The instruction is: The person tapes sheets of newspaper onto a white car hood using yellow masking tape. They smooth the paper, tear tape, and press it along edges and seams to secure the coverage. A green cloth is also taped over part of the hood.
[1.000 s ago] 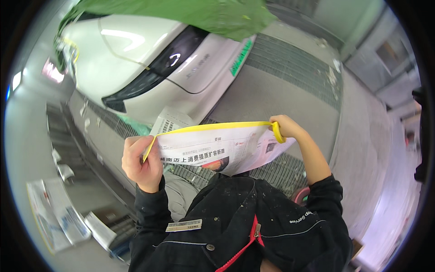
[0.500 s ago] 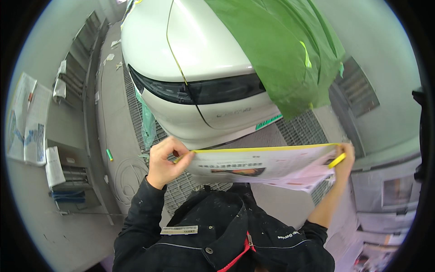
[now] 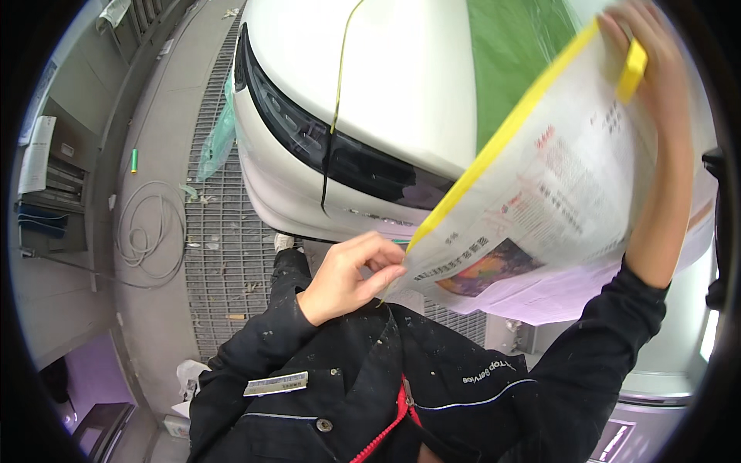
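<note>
A printed newspaper sheet (image 3: 571, 193) stretches at a slant between my hands, its upper edge lined with yellow masking tape (image 3: 502, 139). My left hand (image 3: 347, 278) pinches the sheet's lower left corner between thumb and fingers. High at the right, my right hand (image 3: 652, 58) grips the other end of the taped edge, and a yellow strip (image 3: 633, 69) sticks out beside its fingers. Behind the paper is a white car (image 3: 409, 85) with a dark light bar (image 3: 363, 177), which the sheet partly hides. Green masking film (image 3: 505, 62) covers part of the car.
Floor grating (image 3: 224, 270) runs along the left of the car. A coiled hose (image 3: 147, 255) and a small green stick-like item (image 3: 134, 160) lie on the floor further left. Translucent teal film (image 3: 220, 139) hangs at the car's side. Wall vents and papers line the left wall.
My right hand has risen up and to the right, tilting the newspaper from nearly level to steeply slanted. My view has shifted, and the car's light bar now slopes down to the right.
</note>
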